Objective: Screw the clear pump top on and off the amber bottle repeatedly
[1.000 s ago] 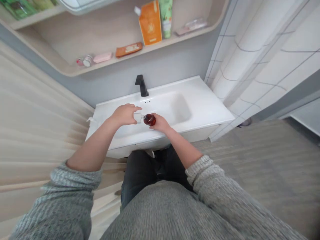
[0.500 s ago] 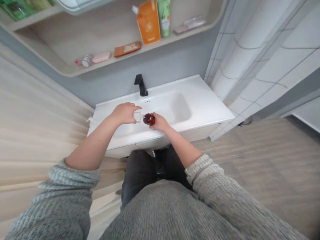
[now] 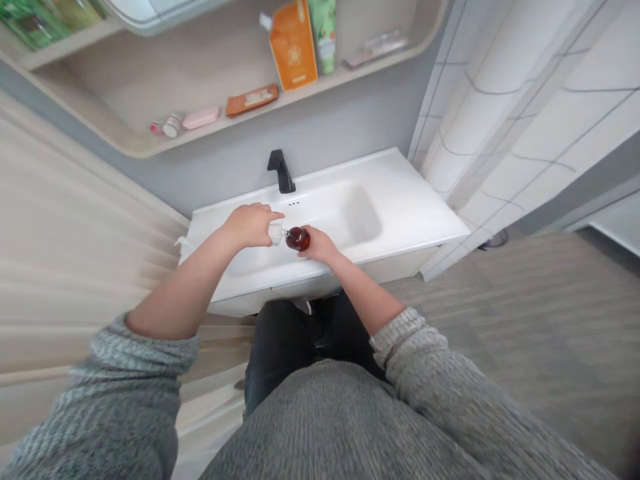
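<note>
Centre of frame: left hand is curling partway closed, gripping a small clear container between thumb and fingers. Right hand is closing around a dark red bottle, just right of the container. The bottle's narrow neck is pointing left, meeting or nearly meeting the container's mouth; actual contact is too small to tell. Both are being held above the white basin, a little below the black faucet. Any lettering on the bottle is too small to make out.

Labels, top of frame, along the shelf: an orange pouch is standing upper centre, showing a pale round emblem and a short light strip near its base; words too blurred to read. A green tube is standing beside it, carrying leafy artwork with small orange spots, print illegible. Left of the pouch, an orange packet is lying flat, displaying a pale panel with unreadable marks. Further left, a pink block and a white-lidded jar are sitting close together. Green packages are filling the upper left corner, their markings blurred.
</note>
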{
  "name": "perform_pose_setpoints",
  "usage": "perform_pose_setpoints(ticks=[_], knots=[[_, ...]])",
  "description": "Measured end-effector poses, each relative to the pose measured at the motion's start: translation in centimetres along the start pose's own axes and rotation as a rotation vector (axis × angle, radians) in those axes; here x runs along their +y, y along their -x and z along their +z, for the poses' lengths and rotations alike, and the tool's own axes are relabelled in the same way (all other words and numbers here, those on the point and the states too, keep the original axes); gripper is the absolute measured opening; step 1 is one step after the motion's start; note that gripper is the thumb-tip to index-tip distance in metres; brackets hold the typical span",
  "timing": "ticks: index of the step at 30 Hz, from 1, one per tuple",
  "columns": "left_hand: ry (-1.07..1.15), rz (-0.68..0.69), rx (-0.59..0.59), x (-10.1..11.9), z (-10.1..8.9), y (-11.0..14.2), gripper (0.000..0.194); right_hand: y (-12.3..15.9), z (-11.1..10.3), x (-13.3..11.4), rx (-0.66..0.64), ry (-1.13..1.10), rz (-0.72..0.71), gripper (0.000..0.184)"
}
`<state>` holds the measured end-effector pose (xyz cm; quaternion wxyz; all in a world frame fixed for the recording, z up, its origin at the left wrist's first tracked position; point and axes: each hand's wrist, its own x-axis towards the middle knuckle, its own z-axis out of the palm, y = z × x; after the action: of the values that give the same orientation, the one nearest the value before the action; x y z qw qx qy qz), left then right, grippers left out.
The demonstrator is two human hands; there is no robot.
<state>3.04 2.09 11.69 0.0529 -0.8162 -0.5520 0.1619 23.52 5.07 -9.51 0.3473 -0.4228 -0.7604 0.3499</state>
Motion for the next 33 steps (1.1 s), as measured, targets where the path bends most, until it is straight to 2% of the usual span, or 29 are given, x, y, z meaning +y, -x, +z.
perform_pose_setpoints(ticks=[18, 33], knots=[[-0.068, 0.034, -0.025, 0.6, -1.2, -0.5, 0.083, -0.1, 0.2, 0.4, 0.012, -0.016, -0.006, 0.071], [-0.19, 0.049, -0.078, 1.6, -3.4, -1.2, 0.08, 0.1, 0.1, 0.0, 0.085, -0.042, -0.017, 0.072]])
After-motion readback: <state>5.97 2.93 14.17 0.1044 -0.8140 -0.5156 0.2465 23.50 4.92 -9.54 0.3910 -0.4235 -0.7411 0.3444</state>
